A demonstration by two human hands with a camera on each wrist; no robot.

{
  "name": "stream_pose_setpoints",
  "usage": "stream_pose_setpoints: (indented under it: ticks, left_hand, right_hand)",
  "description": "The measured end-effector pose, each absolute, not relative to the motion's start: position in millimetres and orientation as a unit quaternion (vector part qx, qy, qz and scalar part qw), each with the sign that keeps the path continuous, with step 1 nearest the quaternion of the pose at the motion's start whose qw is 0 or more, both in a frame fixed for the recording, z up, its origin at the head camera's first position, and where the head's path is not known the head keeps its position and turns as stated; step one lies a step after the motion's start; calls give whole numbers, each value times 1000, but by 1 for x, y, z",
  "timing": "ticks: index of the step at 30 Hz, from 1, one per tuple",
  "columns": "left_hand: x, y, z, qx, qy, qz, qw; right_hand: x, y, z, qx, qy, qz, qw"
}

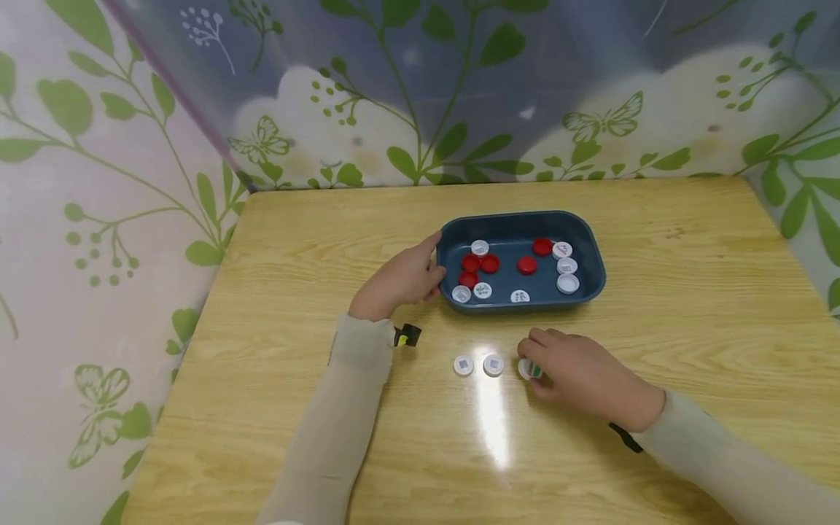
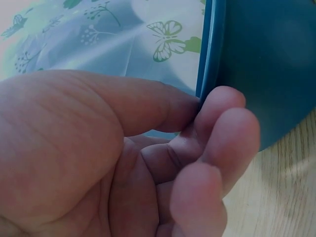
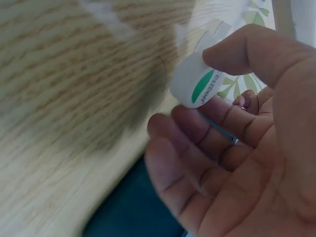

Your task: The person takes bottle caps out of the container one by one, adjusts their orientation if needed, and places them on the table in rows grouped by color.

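My left hand (image 1: 402,278) pinches the left rim of a dark blue plastic tray (image 1: 518,310) between thumb and fingers, as the left wrist view shows closely. In front of the tray, my right hand (image 1: 587,375) holds a white bottle cap (image 3: 190,81) with green print, gripped by its edges close over the table. To the left of that cap, two white caps (image 1: 463,365) (image 1: 494,365) lie in a row, each with a dark square mark on top. Inside the tray are several red caps (image 1: 527,265) and several white caps (image 1: 567,284).
The wooden table (image 1: 275,408) meets a wall covering (image 1: 459,87) with leaves and butterflies behind the tray. A similar patterned covering (image 1: 98,292) runs along the left side. Light glares off the table in front of the middle cap.
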State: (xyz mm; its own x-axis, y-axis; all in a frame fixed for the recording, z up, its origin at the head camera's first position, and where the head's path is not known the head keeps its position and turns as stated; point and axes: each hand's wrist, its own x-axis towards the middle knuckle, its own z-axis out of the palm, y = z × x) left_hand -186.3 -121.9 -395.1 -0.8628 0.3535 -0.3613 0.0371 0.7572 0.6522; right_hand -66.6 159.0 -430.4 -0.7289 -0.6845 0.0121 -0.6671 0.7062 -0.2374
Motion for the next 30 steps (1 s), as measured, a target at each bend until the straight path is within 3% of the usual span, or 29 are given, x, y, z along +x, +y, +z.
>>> stream_pose_setpoints:
  ticks: [30]
  left_hand:
    - [-187, -123, -397, 115, 902, 339, 239]
  right_hand:
    - [-70, 152, -437, -356, 929, -96, 21]
